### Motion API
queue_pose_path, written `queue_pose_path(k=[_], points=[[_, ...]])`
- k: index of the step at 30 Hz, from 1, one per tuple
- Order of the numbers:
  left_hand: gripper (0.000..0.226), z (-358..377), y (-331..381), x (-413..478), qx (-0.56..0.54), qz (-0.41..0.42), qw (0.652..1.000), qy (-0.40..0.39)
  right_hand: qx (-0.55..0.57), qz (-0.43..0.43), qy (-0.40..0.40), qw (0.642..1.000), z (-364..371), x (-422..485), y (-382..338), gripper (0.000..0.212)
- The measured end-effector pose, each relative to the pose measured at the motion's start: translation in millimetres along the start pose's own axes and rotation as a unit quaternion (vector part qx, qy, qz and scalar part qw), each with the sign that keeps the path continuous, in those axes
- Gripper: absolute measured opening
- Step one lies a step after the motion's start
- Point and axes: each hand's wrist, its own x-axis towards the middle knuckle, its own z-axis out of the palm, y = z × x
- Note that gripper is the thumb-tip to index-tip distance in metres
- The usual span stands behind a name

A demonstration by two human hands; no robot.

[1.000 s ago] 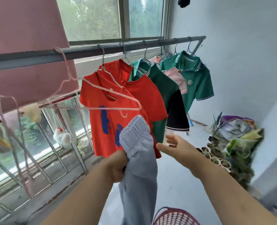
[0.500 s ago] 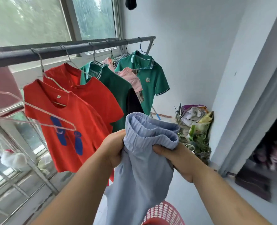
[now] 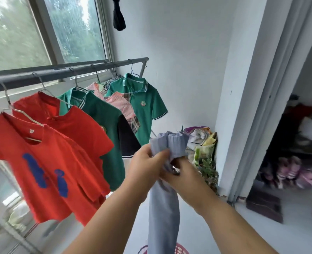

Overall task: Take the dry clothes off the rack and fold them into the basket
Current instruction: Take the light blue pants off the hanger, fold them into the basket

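White plaster wall (image 3: 188, 52) and a wide window (image 3: 74, 30) with blurred green trees behind it frame a narrow balcony. Across the window runs the rack (image 3: 41, 76), a dark round metal bar. Thin wire hangers (image 3: 7, 96) on it carry soft knit tops in a row: two red shirts (image 3: 47, 171), the nearer one printed with blue shapes, then two green polos (image 3: 144, 110) with striped collars, and a pink cloth (image 3: 120, 105) between the polos.

In front, at centre, both hands meet and touch. The left hand (image 3: 144, 171) and right hand (image 3: 184, 176) each clamp the bunched, ribbed elastic waistband of pale blue trousers (image 3: 163, 208). The gathered band sticks up above the fingers in rounded folds; the smooth legs hang straight down in a narrow column. Their lower end reaches the basket (image 3: 181, 249), red plastic lattice, at the bottom edge. Crumpled bags (image 3: 202, 140) are heaped in the corner beyond.
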Motion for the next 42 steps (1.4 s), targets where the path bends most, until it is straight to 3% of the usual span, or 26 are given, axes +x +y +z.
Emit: queue_pose_path(k=[3,6,13,19,24,30,35,39,42], points=[[0.027,-7,2,5,-0.086,-0.033,0.996,-0.007,0.047,-0.002,0.08,0.996,-14,4,-7,0.044],[0.022,-22,11,17,-0.091,-0.026,0.995,-0.025,0.035,0.005,0.148,0.988,-33,16,-13,0.023],[0.016,-96,34,78,-0.021,0.034,0.995,0.088,0.196,0.042,0.209,0.957,-94,43,-33,0.014],[0.013,-116,35,97,0.033,0.067,0.995,0.071,0.128,0.043,0.197,0.971,-100,53,-43,0.021],[0.008,-125,36,97,0.013,0.057,0.997,0.051,0.147,0.049,0.206,0.966,-102,53,-46,0.017],[0.012,-126,46,98,-0.017,0.007,0.999,0.049,0.21,0.085,0.205,0.952,-106,56,-50,0.031],[0.026,-112,52,106,-0.027,-0.028,0.996,0.083,0.191,0.112,0.293,0.93,-94,73,-45,0.038],[0.018,-89,61,112,-0.051,-0.03,0.993,0.102,0.171,0.084,0.385,0.903,-76,89,-53,0.02],[0.02,-66,69,106,-0.064,-0.022,0.993,0.1,0.095,0.044,0.396,0.912,-55,91,-71,0.019]])
